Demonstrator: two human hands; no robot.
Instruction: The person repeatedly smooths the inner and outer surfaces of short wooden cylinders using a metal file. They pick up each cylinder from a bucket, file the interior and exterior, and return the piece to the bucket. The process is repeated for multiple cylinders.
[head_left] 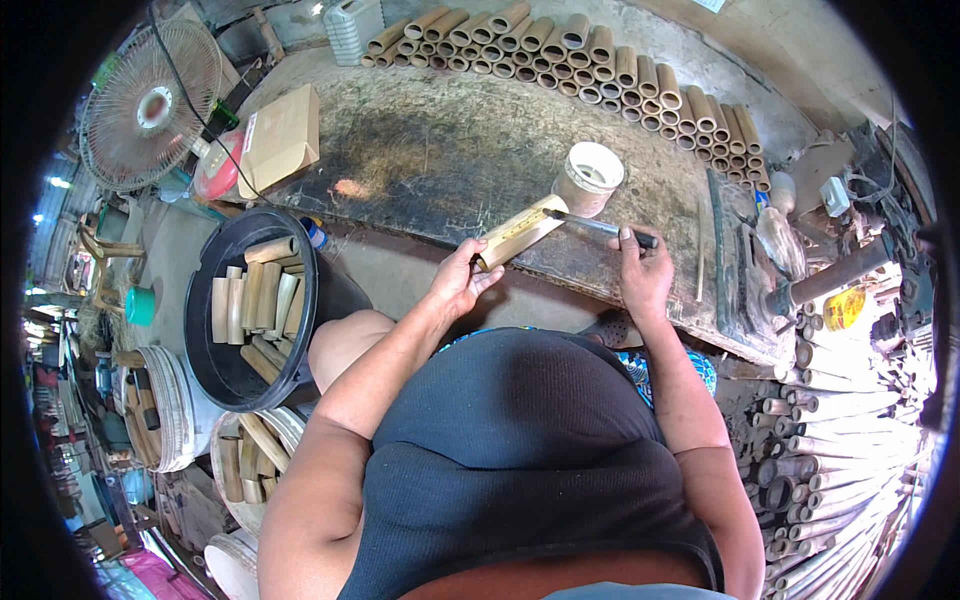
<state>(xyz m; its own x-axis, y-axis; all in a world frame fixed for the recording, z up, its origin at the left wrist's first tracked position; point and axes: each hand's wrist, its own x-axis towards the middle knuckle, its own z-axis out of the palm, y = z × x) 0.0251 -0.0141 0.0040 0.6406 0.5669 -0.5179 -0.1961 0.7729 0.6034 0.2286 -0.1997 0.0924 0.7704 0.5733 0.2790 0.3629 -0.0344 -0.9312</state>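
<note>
A split bamboo piece is gripped at its lower end by the left hand, above the workbench's near edge. A dark-handled tool is clasped in the right hand, its tip set against the piece's upper end. Bare bench is seen beyond, bordered by stacked bamboo tubes at the far edge.

pale yellow split bamboo piece, cream on the cut face; black-handled knife with grey blade. dark, scuffed brown-black workbench, tan bamboo tubes with darker ring ends, off-white cup, plain brown cardboard box. black tub full of light beige bamboo slats, teal cup, grey-white fan with pale hub, dark navy shirt.
</note>
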